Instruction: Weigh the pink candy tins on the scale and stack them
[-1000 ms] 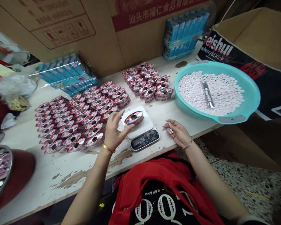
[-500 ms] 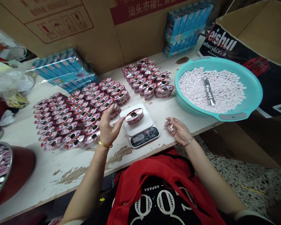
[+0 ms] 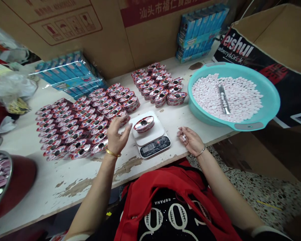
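Note:
One small oval red-and-white printed container [image 3: 143,124], with a dark round hole in its top, stands on the white platform of a digital kitchen scale [image 3: 154,146]. Just left of it my left hand [image 3: 117,134] hovers with thumb and fingers apart, holding nothing. Right of the scale, my right hand [image 3: 191,140] lies palm up with its fingers curled round a few small white candies [image 3: 184,137]. Beyond it is a turquoise basin [image 3: 208,118] filled with white and pinkish candies [image 3: 243,97]. A metal scoop [image 3: 224,99] with some candies in it rests on top.
Rows of similar oval containers [image 3: 75,127] cover the table left of the scale, with a smaller group [image 3: 160,82] behind. Blue boxed packs [image 3: 70,73] stand against a large carton [image 3: 107,36]. At the left is a red pot [image 3: 22,180] of pink pieces; an open carton [image 3: 273,57] is at right.
My left hand has stayed beside the container, its fingers shifting only slightly. The scale's display shows a different reading. My right hand keeps its place with the candies.

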Demonstrator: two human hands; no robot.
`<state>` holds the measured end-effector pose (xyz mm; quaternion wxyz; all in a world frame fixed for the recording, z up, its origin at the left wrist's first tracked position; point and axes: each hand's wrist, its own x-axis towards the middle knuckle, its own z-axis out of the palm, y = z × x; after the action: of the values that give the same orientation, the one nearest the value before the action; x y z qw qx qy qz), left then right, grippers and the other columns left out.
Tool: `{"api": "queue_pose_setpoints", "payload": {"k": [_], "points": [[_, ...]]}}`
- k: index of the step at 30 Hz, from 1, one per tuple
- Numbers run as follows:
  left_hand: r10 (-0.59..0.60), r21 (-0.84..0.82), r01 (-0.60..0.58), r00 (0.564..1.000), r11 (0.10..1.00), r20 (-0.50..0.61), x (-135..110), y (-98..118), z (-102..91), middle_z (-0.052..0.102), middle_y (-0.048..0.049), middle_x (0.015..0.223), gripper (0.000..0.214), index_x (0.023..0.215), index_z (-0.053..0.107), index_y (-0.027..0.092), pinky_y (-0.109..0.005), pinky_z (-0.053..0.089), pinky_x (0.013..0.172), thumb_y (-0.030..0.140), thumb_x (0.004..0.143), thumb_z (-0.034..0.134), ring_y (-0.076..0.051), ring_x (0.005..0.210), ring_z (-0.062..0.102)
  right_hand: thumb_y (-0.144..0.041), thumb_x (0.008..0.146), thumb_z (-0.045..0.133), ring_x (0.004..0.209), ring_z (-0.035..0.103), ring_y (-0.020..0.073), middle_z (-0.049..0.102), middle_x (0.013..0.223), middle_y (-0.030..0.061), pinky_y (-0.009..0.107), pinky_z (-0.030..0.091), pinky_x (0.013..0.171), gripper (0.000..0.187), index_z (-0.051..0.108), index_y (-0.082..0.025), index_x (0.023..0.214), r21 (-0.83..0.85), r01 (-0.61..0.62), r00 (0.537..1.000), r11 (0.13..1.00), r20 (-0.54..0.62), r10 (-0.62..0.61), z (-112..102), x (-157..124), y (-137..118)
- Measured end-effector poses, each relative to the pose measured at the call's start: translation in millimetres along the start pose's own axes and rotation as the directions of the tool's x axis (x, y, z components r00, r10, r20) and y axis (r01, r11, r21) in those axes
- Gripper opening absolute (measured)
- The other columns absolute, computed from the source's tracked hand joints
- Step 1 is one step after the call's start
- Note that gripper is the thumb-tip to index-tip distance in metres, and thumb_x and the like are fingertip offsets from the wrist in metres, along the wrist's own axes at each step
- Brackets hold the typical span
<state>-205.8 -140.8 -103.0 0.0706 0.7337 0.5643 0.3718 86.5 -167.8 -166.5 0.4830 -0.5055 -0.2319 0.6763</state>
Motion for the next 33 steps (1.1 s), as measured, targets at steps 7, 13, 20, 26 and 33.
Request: {"api": "queue_pose_setpoints", "payload": {"k": [7, 13, 20, 26, 33], "points": [[-0.014, -0.022, 0.015, 0.999, 1.0, 0.051, -4.8, 0.9, 5.6, 0.064, -0.0059, 0.1, 0.029, 0.11, 0.059, 0.02, -0.033, 0.046, 0.088, 0.034, 0.085, 0.054, -0.017, 0.097, 0.058, -0.054, 0.074, 0.065, 0.048, 0.039, 0.0077, 0.049, 0.054, -0.0033, 0.02, 0.029, 0.046, 0.038, 0.057, -0.017, 0.073, -0.395, 0.349, 0.937, 0.85, 0.16, -0.311, 67.2, 4.2, -31.2], [-0.011, -0.047, 0.014, 0.998, 0.999, 0.064, -5.5, 0.5, 2.3, 0.063, -0.006, 0.102, 0.029, 0.112, 0.058, 0.021, -0.033, 0.045, 0.089, 0.034, 0.086, 0.053, -0.017, 0.098, 0.058, -0.044, 0.08, 0.063, 0.059, 0.048, 0.0112, 0.056, 0.06, -0.001, 0.022, 0.034, 0.057, 0.026, 0.067, -0.018, 0.081, -0.681, 0.536, 0.844, 0.499, 0.426, -0.326, 135.0, 16.1, -53.5], [0.088, 0.098, -0.123, 0.949, 0.988, 0.301, 8.7, 10.4, 12.9, 0.057, -0.0102, 0.118, 0.063, 0.13, 0.044, 0.022, -0.039, 0.04, 0.091, 0.052, 0.077, 0.06, -0.025, 0.109, 0.052, -0.048, 0.085, 0.053, 0.055, 0.044, 0.0112, 0.054, 0.062, -0.0006, 0.023, 0.034, 0.053, 0.036, 0.064, -0.017, 0.098, -0.562, 0.494, 0.867, 0.664, 0.263, -0.423, 99.2, 22.3, -40.0], [0.07, 0.318, -0.156, 0.961, 0.935, 0.266, 63.2, -0.9, 33.4, 0.062, -0.01, 0.108, 0.039, 0.119, 0.052, 0.021, -0.037, 0.035, 0.082, 0.04, 0.084, 0.052, -0.025, 0.1, 0.055, -0.061, 0.071, 0.062, 0.045, 0.032, 0.0093, 0.041, 0.051, -0.0038, 0.023, 0.023, 0.042, 0.045, 0.061, -0.018, 0.082, -0.366, 0.253, 0.967, 0.896, 0.053, -0.251, 51.6, 24.6, -10.6], [-0.05, 0.505, -0.107, 0.956, 0.856, 0.287, 96.2, -29.4, 50.7, 0.058, -0.0119, 0.112, 0.035, 0.115, 0.056, 0.022, -0.041, 0.034, 0.084, 0.033, 0.081, 0.055, -0.029, 0.104, 0.051, -0.062, 0.067, 0.066, 0.044, 0.028, 0.0084, 0.036, 0.048, -0.005, 0.023, 0.016, 0.041, 0.046, 0.06, -0.018, 0.079, -0.271, 0.147, 0.988, 0.951, -0.004, -0.154, 34.0, 21.1, 7.7]]}}
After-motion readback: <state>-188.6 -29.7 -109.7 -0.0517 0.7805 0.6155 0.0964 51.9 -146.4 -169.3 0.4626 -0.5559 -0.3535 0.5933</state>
